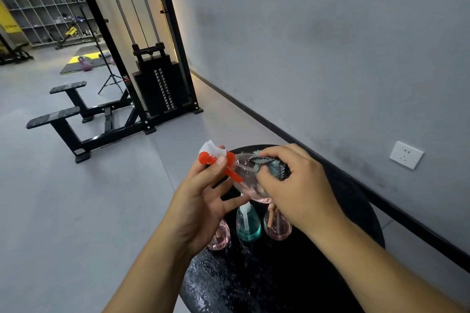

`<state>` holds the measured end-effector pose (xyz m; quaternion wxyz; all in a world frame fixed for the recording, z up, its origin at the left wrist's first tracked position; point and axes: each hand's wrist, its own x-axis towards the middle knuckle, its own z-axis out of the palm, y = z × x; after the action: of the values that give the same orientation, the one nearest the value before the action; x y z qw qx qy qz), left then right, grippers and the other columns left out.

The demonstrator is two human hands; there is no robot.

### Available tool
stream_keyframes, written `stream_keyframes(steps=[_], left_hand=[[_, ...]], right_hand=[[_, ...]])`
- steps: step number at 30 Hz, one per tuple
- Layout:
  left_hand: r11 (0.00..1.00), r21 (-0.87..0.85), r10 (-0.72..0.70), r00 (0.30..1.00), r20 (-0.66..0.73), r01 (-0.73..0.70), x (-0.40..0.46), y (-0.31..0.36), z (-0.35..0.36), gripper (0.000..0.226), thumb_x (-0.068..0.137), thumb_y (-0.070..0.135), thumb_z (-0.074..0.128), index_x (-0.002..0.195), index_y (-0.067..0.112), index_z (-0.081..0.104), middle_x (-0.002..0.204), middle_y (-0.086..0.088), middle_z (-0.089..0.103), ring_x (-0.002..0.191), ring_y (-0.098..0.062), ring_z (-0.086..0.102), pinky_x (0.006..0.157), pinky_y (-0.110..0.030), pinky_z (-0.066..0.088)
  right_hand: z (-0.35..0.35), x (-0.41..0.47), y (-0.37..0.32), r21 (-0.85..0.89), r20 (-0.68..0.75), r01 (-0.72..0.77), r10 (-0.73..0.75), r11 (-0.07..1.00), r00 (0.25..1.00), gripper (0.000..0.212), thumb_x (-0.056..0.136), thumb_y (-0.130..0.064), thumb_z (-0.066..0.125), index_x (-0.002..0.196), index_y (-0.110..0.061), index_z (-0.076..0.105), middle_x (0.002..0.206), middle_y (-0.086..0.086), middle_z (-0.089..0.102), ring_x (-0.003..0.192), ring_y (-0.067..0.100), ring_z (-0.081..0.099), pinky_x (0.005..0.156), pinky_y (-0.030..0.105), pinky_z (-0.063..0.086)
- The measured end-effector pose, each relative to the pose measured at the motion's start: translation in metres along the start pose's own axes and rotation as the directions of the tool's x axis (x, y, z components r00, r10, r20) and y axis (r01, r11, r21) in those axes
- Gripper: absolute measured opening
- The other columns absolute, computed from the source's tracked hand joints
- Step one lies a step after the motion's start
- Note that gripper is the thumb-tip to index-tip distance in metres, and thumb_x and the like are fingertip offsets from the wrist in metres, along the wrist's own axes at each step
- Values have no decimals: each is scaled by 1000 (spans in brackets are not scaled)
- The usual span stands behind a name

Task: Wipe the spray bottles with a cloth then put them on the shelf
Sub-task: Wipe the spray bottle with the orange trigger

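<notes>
**Wiping the pink bottle, three more waiting**

The pink spray bottle (245, 180) is up in the air over the far part of the black round table (254, 282), tipped on its side with its red-and-white trigger head (216, 156) pointing left. My left hand (203, 201) holds it by that head: thumb and forefinger are curled round the neck, and the other fingers reach loosely under the body. My right hand (292, 185) is closed round the bunched grey-and-teal cloth (270, 166) and presses it on the upper side of the clear body.

To do this well, I think I should keep the neck grip firm so the bottle cannot spin, turn it a little with the left hand between strokes, and drag the cloth from shoulder to base so every side gets covered. The trigger needs care; squeezing it by accident would spray the table.

Below my hands, three more bottles stand close together in a row on the table: a pink one (218, 235) on the left, a teal one (248, 223) in the middle, and another pink one (277, 226) on the right. The tabletop glistens as if wet.

Far left, across the grey floor, is a cubby shelf (48, 12), well away from me, past a black weight machine (157, 89).
</notes>
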<state>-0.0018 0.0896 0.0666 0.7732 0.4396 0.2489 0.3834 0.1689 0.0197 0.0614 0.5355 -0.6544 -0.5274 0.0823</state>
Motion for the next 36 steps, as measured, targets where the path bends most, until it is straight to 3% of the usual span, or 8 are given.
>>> stream_keyframes(steps=[6, 11, 16, 21, 27, 30, 33, 36], left_hand=[[999, 51, 10, 998, 59, -13, -3, -1, 0, 36, 81, 19, 79, 117, 23, 76, 125, -13, 72, 113, -31, 69, 92, -54, 59], [998, 54, 24, 996, 86, -29, -2, -1, -8, 54, 76, 19, 78, 130, 20, 70, 131, -16, 71, 122, -39, 66, 103, -63, 52], [998, 60, 26, 995, 98, -32, 2, -3, -8, 60, 76, 16, 79, 135, 18, 68, 131, -17, 66, 120, -41, 65, 100, -61, 54], [998, 37, 46, 995, 89, -50, 0, 0, -7, 62, 75, 19, 79, 136, 18, 65, 136, -19, 69, 126, -40, 65, 107, -70, 48], [995, 99, 22, 1000, 15, -24, 0, -6, 2, 37, 86, 26, 79, 123, 22, 75, 136, -17, 70, 121, -35, 69, 97, -60, 59], [997, 69, 37, 999, -22, -35, 1, -6, 2, 38, 85, 28, 77, 123, 20, 75, 136, -17, 71, 124, -39, 69, 100, -64, 57], [998, 38, 49, 998, -44, -48, 0, -2, 3, 30, 83, 32, 78, 113, 25, 79, 134, -18, 72, 123, -40, 70, 95, -58, 61], [998, 42, 40, 998, -53, -38, 0, -3, 5, 19, 90, 30, 79, 109, 27, 79, 133, -18, 73, 122, -40, 71, 96, -56, 61]], right_hand=[[2, -3, -10, -7, 87, 44, -43, 999, 995, 23, 94, -22, 70, 114, -32, 75, 111, -24, 63, 108, -10, 58, 87, 1, 43], [-9, 6, 0, 12, 74, -111, 110, 994, 991, 18, 92, -27, 68, 108, -33, 74, 108, -22, 65, 103, -11, 58, 82, 10, 50], [-9, 1, -4, 11, 117, -23, 21, 1000, 993, 23, 97, -24, 67, 116, -34, 73, 115, -24, 63, 111, -14, 55, 87, -2, 40], [-17, 7, 6, 38, 90, -148, 144, 988, 986, 23, 98, -23, 65, 119, -30, 73, 115, -18, 64, 93, -16, 61, 62, 0, 46], [-9, -1, -4, -28, 157, 42, -37, 999, 987, 27, 96, -23, 69, 120, -35, 72, 116, -25, 61, 114, -8, 57, 93, 7, 46], [-13, 2, 1, -9, 103, -42, 43, 999, 994, 23, 93, -23, 71, 113, -34, 73, 110, -22, 63, 103, -11, 59, 80, 5, 49], [-16, 5, 7, 45, 38, -118, 116, 992, 992, 19, 91, -20, 71, 107, -30, 73, 107, -16, 65, 92, -10, 61, 61, 7, 51], [-12, 3, 2, 40, 64, -63, 60, 997, 996, 23, 94, -20, 70, 114, -31, 73, 111, -21, 62, 103, -8, 60, 79, 18, 59]])
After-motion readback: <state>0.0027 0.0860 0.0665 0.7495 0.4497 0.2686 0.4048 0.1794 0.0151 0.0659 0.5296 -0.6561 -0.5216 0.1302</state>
